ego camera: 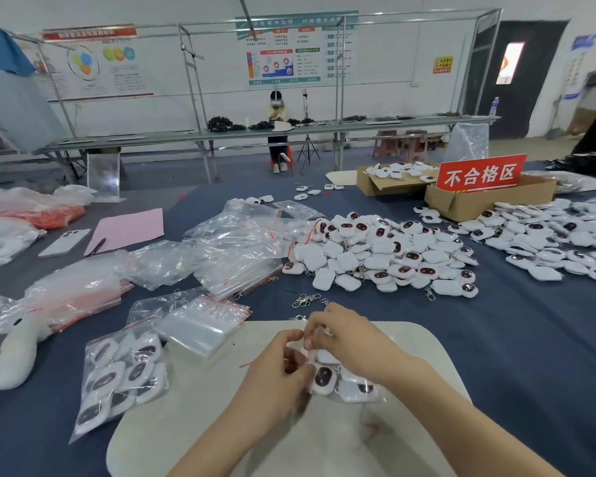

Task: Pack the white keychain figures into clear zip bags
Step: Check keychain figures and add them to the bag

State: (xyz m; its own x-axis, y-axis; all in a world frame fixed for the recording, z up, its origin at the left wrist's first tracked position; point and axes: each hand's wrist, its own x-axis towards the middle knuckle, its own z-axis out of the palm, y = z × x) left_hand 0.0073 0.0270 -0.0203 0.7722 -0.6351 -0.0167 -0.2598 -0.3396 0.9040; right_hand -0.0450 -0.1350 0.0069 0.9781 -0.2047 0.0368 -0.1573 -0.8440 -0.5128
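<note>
White keychain figures with dark oval faces are sitting inside a clear zip bag that is being held just above a pale board at the near edge of the blue-covered table. The left hand is gripping the bag's left edge with curled fingers, while the right hand is pinching the bag's upper end between curled fingertips; the two hands are almost touching. A big loose pile of the same figures is lying further back on the table, with metal clasps lying between it and the hands. To the left, a filled bag is resting beside a stack of empty bags. A cardboard box bearing a red sign is standing behind the pile.
</note>
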